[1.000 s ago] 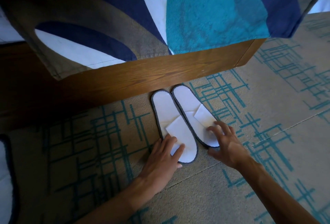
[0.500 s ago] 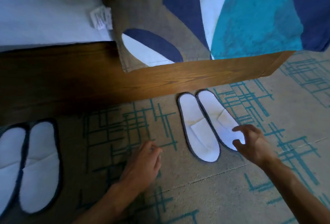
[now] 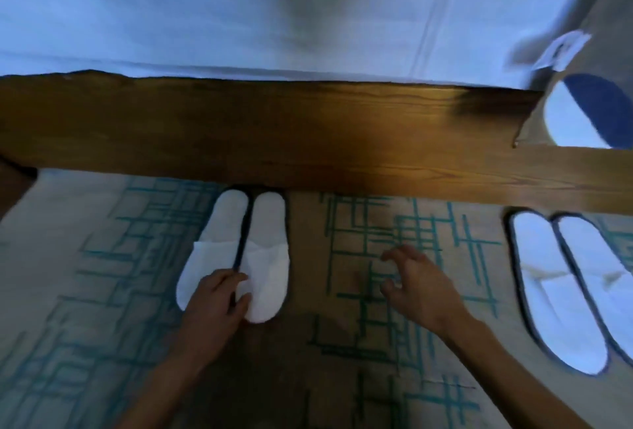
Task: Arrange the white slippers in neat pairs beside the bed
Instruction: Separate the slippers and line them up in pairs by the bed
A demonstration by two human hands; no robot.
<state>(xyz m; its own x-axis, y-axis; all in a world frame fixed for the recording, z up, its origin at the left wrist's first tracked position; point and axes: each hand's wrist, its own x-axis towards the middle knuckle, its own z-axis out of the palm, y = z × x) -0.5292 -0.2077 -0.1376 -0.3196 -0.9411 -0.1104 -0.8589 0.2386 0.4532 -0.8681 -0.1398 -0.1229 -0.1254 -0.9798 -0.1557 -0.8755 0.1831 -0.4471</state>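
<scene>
Two pairs of white slippers lie on the carpet against the wooden bed frame (image 3: 308, 141). The left pair (image 3: 263, 247) sits side by side, heels at the frame. My left hand (image 3: 215, 302) rests flat on the toe ends of this pair, fingers across the gap between the two slippers. The right pair (image 3: 561, 278), edged in dark trim, lies close together and angled slightly right. My right hand (image 3: 421, 285) hovers over bare carpet between the two pairs, fingers spread and curled, holding nothing.
A white sheet (image 3: 239, 7) hangs over the bed frame. A patterned blue, white and grey blanket (image 3: 592, 110) drapes down at the right. The carpet (image 3: 394, 230) is beige with teal line patterns.
My view has swung left along the bed. My left hand moved from the bare carpet onto the left pair. My right hand left the right pair and now hangs over the carpet.
</scene>
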